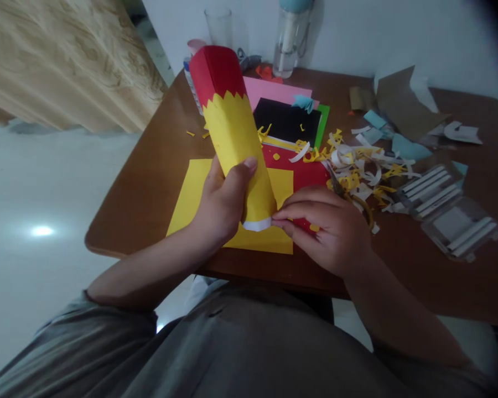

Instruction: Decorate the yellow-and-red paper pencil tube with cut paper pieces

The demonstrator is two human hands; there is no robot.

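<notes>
My left hand point(224, 202) is wrapped round a tall paper tube point(232, 132), yellow below and red on top with a zigzag border. It holds the tube tilted above the brown table point(149, 182). A white strip point(257, 225) runs along the tube's lower end. My right hand point(326, 229) pinches that strip at the tube's bottom edge with thumb and fingers. Scissors point(352, 199) lie just behind the right hand, partly hidden by it. Under the tube lies a yellow paper sheet point(191, 193), with a red sheet point(307, 171) beside it.
Black point(286, 121), pink point(274, 91) and green sheets lie stacked behind. Paper scraps point(369, 166) litter the table's middle right. A clear plastic case point(448, 210) sits at right, brown card pieces point(402, 105) beyond. A glass point(218, 25) and a bottle point(288, 38) stand by the wall.
</notes>
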